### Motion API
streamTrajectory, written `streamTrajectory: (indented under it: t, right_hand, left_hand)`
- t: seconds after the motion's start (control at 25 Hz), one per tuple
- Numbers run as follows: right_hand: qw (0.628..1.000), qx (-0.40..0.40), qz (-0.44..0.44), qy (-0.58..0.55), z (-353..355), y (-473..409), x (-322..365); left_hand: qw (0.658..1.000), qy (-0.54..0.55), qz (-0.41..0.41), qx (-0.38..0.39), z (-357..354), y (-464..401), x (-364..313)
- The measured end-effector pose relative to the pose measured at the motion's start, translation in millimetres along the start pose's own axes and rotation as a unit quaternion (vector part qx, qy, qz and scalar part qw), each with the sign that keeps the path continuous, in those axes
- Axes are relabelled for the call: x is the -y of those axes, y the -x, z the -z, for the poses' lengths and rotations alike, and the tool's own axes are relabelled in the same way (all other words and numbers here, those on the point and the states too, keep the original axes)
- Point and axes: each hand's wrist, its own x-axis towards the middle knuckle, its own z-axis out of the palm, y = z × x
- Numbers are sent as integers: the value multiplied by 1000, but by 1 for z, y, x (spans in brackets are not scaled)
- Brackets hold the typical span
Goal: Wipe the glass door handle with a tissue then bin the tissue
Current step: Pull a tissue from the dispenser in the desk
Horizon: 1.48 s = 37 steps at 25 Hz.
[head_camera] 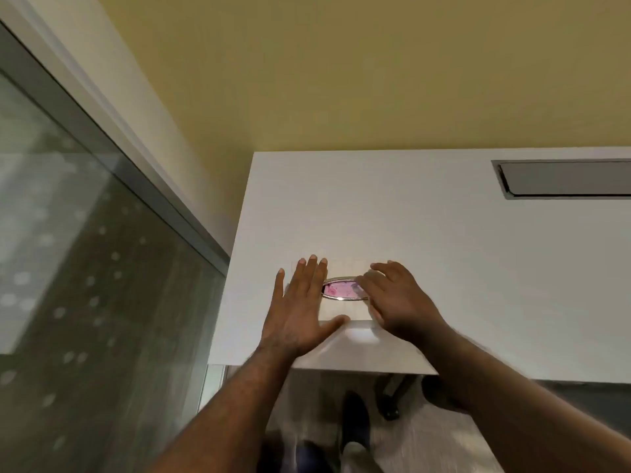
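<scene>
A pale tissue box (345, 268) lies flat on the white table (444, 233), its oval opening (339, 290) showing pink inside. My left hand (300, 312) rests flat on the box's left part, fingers spread and thumb along the near edge. My right hand (392, 302) covers the box's right end, with its fingertips at the right rim of the opening. Blur hides whether they pinch a tissue. No loose tissue, door handle or bin is in view.
A frosted-dot glass panel (85, 268) in a grey frame fills the left side. A grey cable flap (563, 179) sits in the table at the back right. A yellow wall (341, 80) stands behind. My shoes (355, 435) and a chair base (392, 397) show below the table's near edge.
</scene>
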Motion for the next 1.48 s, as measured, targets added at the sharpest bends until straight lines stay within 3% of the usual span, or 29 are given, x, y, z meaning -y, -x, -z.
streamTrajectory:
  t: [0.16,0.24,0.48,0.68,1.12,1.48]
  right_hand:
    - [994,24,104,-25,-13,-21,-18]
    - [990,65,117,-38,-16,-27,-25]
    - [984,75,159,-16,-9,-52,-27]
    - [954,164,240,78,-13,-64,-26]
    - [931,176,308,83,-22,-78,-31]
    - [935,135,326,27,-27,-75,-32]
  left_hand:
    - [1000,8,27,15,-11,-17,3]
    - [1000,16,12,13,-14,-21,3]
    - [999,44,3,19,-12,-27,7]
    - [999,43,14,26,-12,-26,9]
    - [997,78,13,25,-12,-24,11]
    - [997,58,9,40,-9,-27,15]
